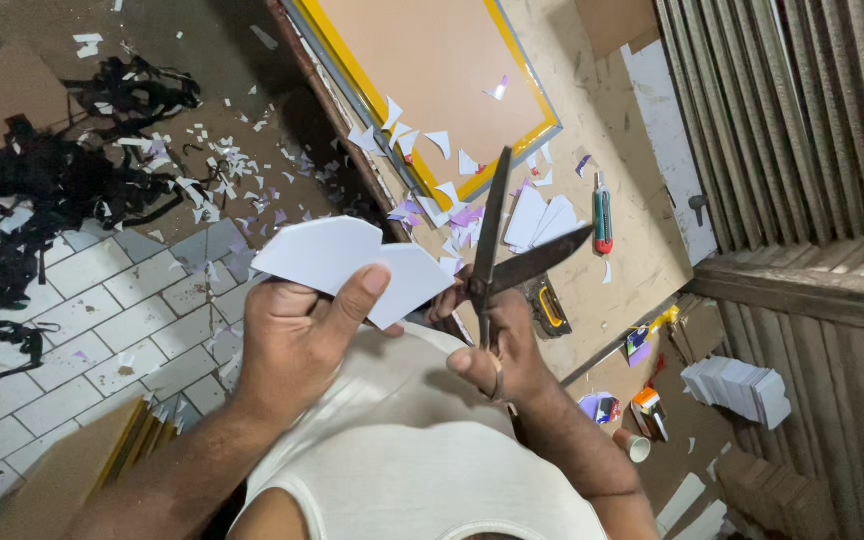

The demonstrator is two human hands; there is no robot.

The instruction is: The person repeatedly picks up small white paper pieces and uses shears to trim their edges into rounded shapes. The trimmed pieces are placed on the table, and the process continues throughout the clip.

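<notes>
Left hand (297,335): closed on white paper piece (352,262), thumb on top, held over lap. Right hand (497,345): fingers through handles of scissors (500,262), blades wide apart, just right of paper. Beyond: bench (642,240), white offcuts (542,218), yellow-framed board (432,70).

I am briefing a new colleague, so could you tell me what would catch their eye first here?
The open scissors in the right hand, blades spread at centre, stand out most. Beside them, the left hand pinches a white paper piece. Paper scraps litter the floor at upper left.
</notes>
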